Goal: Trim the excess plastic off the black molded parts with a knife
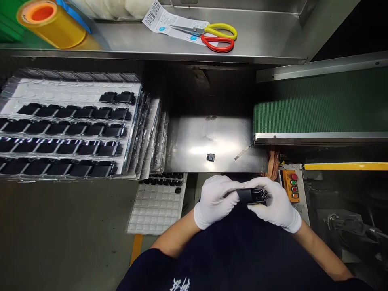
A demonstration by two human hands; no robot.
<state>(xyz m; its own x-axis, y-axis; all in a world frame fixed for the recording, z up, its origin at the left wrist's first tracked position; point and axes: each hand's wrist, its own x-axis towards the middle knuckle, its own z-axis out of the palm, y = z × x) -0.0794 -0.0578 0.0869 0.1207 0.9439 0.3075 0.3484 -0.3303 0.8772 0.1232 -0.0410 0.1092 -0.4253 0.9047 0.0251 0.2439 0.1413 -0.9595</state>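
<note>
Both hands wear white gloves and meet low in the middle of the view. My left hand [214,201] and my right hand [277,206] are both closed on a black plastic connector [253,195], whose open end with several holes faces right. On the steel plate [188,141] ahead lie one small black part [210,157] and a thin metal pin [241,153]. To the left, a stack of clear blister trays [72,91] holds rows of black connectors [69,129].
A green conveyor belt [321,105] runs off to the right above a control box with red and green buttons [293,186]. The upper shelf carries yellow-and-red scissors [215,35], a paper slip [163,20] and a yellow tape roll [48,20]. A mostly empty blister tray [154,208] sits lower left.
</note>
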